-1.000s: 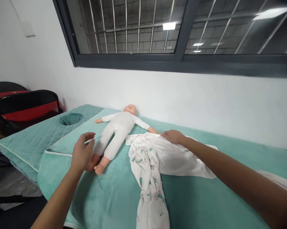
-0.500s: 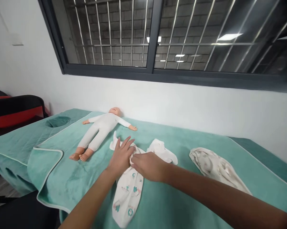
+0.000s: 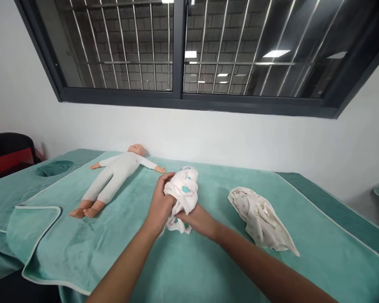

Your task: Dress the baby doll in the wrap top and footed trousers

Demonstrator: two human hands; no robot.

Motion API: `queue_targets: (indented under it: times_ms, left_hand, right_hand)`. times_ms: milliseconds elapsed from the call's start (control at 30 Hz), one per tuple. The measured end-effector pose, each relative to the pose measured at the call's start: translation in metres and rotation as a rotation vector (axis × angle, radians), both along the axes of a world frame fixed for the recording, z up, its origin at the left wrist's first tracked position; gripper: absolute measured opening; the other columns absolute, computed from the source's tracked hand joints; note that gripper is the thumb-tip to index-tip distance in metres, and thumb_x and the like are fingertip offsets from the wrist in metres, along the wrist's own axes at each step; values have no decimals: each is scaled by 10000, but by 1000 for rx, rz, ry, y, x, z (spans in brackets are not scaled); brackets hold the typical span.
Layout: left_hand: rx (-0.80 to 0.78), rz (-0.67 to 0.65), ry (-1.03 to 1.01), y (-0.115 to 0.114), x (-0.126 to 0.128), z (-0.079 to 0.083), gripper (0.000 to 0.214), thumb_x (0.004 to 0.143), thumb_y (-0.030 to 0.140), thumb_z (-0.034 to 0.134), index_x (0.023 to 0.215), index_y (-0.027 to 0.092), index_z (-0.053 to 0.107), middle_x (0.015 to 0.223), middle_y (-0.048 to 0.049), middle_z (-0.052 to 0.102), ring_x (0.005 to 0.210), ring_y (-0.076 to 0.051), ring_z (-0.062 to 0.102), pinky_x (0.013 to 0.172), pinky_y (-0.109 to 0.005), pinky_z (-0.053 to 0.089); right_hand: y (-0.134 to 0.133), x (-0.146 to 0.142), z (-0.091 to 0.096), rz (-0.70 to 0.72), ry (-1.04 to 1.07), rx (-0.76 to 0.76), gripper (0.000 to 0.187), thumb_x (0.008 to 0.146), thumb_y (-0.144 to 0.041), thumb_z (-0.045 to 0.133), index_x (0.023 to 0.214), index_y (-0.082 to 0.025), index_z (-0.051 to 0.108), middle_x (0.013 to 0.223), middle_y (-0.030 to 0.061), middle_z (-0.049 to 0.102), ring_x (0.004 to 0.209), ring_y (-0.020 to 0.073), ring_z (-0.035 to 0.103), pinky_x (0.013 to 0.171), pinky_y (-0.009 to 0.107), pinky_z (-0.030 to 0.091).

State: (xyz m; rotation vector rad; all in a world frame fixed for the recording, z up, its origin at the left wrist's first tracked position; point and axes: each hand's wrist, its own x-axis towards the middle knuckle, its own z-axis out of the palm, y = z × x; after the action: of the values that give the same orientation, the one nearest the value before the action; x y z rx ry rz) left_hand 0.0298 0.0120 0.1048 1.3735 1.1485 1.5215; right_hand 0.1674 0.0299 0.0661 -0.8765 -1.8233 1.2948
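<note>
Both of my hands hold a bunched white baby garment (image 3: 183, 189) with teal and pink prints, over the middle of the green bed cover. My left hand (image 3: 159, 204) grips its left side, with the thumb and fingers curled at the cloth. My right hand (image 3: 199, 219) grips it from the lower right, its fingertips partly hidden under the fabric. A fold of the same cloth hangs below my hands. To the left, a baby doll (image 3: 118, 172) in a white suit lies on its back, its near hand close to the garment.
A crumpled off-white printed cloth (image 3: 261, 219) lies to the right on the green cover (image 3: 208, 261). The bed has a face hole (image 3: 55, 168) at left, near a black and red chair (image 3: 9, 155). A white wall and barred window (image 3: 176, 99) stand behind.
The garment, spread out flat before with a long part toward me, is now gathered up into a bundle between my hands. The view has shifted to the right.
</note>
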Motion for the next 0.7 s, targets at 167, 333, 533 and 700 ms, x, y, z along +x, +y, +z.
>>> queue_targets:
  times_ms: [167, 333, 533, 700]
  left_hand:
    - [-24, -153, 39, -1, -5, -44, 964, 632, 270, 785, 1421, 215, 234, 1448, -128, 417, 1314, -266, 426, 1068, -345, 374]
    - [-108, 212, 19, 5, -32, -86, 614, 791, 329, 639, 1324, 197, 365, 1266, -115, 561, 1147, -243, 564, 991, -373, 439]
    - [-6, 553, 559, -15, -93, -119, 505, 759, 159, 501, 1261, 212, 525, 1163, -96, 523, 1095, -268, 549, 980, -425, 436]
    - [-114, 879, 611, -61, -147, -129, 392, 763, 257, 520, 1148, 207, 571, 1156, -110, 515, 1100, -309, 530, 947, -432, 455]
  right_hand:
    - [11, -26, -10, -32, 181, 142, 433, 870, -411, 579, 1280, -272, 551, 1225, 40, 610, 1244, 227, 486, 1113, 385, 339]
    - [14, -40, -58, 278, 131, -8, 689, 792, -299, 669, 1416, -266, 380, 1297, 74, 544, 1140, 211, 556, 985, 383, 458]
    - [28, -14, -83, 178, 141, -192, 404, 816, -424, 646, 1173, -242, 597, 1220, 89, 606, 1037, 226, 620, 936, 410, 472]
    - [42, 13, -79, -71, 216, -289, 410, 752, -507, 685, 1019, -200, 637, 1076, 104, 651, 875, 206, 644, 840, 382, 510]
